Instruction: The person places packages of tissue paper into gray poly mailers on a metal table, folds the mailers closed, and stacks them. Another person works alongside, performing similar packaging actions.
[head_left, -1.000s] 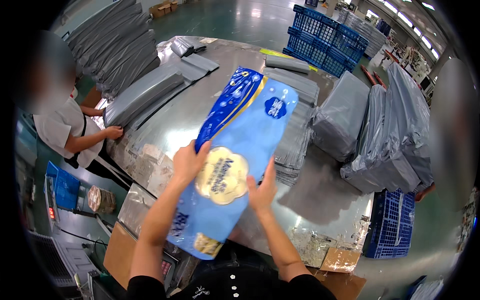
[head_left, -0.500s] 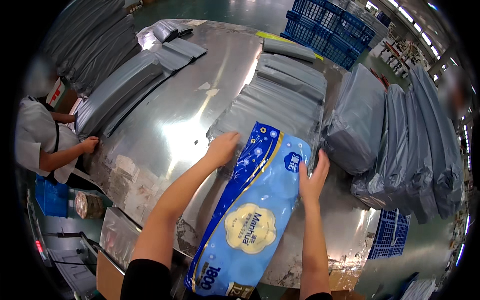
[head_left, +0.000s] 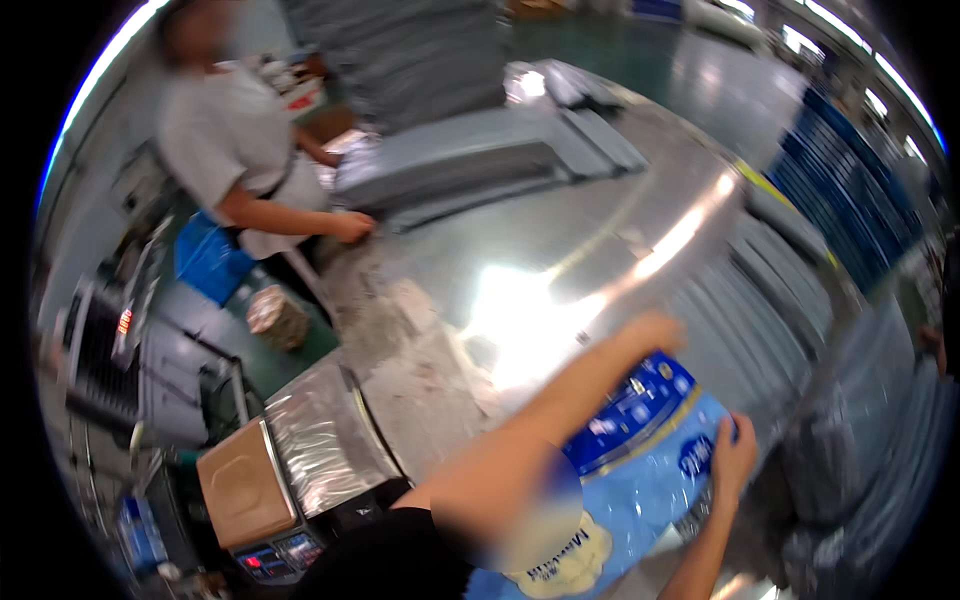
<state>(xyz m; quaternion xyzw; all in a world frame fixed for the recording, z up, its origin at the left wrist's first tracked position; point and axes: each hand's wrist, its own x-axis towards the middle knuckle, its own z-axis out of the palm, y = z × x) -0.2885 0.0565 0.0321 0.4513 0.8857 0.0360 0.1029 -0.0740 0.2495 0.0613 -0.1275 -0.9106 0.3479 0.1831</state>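
One long soft pack (head_left: 640,470), light blue with a dark blue upper end, a thin yellow curve between the two colours and a cream cloud-shaped patch lower down, lies flat at the near right edge of the shiny metal bench (head_left: 560,250), its lower end running out of view at the bottom. Going from the left: a weighing scale (head_left: 250,490) with a brown platform stands off the bench's near left corner, and one other person in a light top (head_left: 230,140) stands at the left edge, a hand (head_left: 352,226) resting on the bench by a long grey stack. The left hand (head_left: 650,332) lies on the dark blue top end of the pack, fingers spread flat and not closed around it; its forearm crosses over the pack and hides part of the middle. The right hand (head_left: 735,455) presses the pack's right edge, fingers curled lightly over the rim. Two hands, one pack. Grey flat bags (head_left: 470,165) are piled along the far edge, and more grey bags (head_left: 800,300) are ranked along the right edge just beside the pack, too blurred to count.
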